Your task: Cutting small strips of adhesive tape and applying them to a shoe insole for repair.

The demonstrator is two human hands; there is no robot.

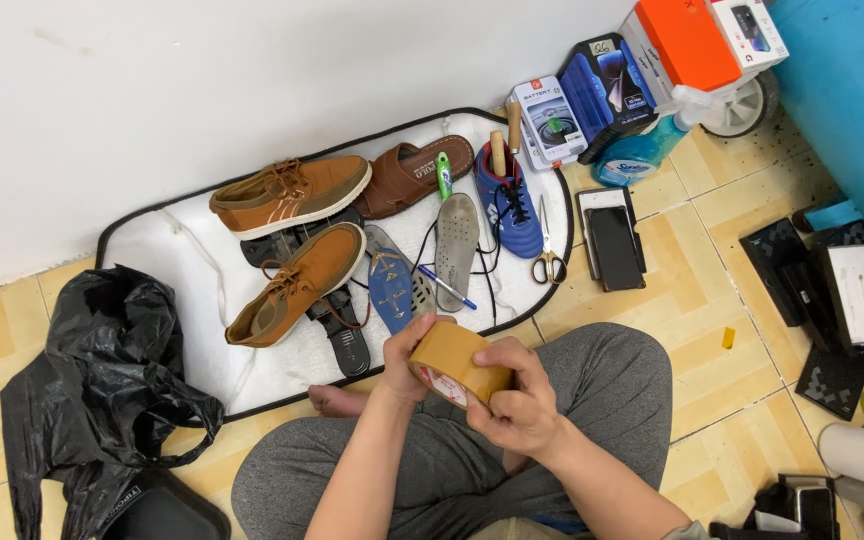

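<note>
A roll of brown packing tape sits between both hands above the person's crossed legs. The left hand grips its left side; the right hand curls fingers over its right rim. The roll tilts, its open core facing down-left toward the camera.

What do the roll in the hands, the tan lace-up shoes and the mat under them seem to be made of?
Tape roll, held by left hand and right hand: glossy tan plastic film, probably packing tape, judging by its sheen.
Tan shoes: matte, napped uppers, likely suede or canvas; pale rubbery soles.
Mat: white, fuzzy cloth, towel-like, with dark stitched edging.
</note>
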